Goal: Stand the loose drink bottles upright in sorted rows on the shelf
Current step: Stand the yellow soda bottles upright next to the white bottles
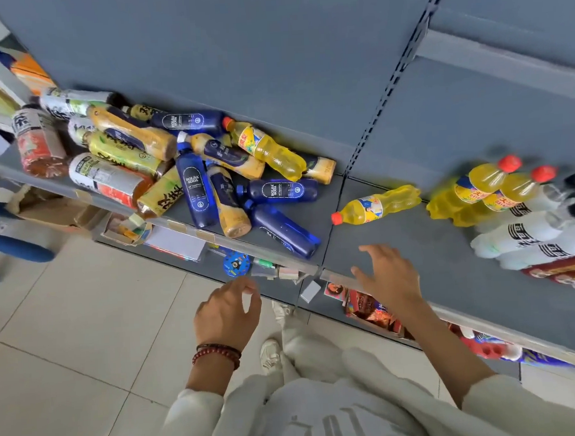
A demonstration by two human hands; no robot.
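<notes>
The yellow bottle is lying on its side, alone on the shelf, just beyond the right hand's fingertips. The right hand is hovering over the shelf's front edge with fingers spread, gripping nothing. It is probably lining up on that bottle because it is the nearest loose one. Off to that hand's right, the standing yellow bottles and white bottles are sitting upright in rows, so the stray one likely belongs there. To its left, the pile of blue, tea and juice bottles is lying jumbled. The left hand is hanging below the shelf front, loosely curled and empty.
</notes>
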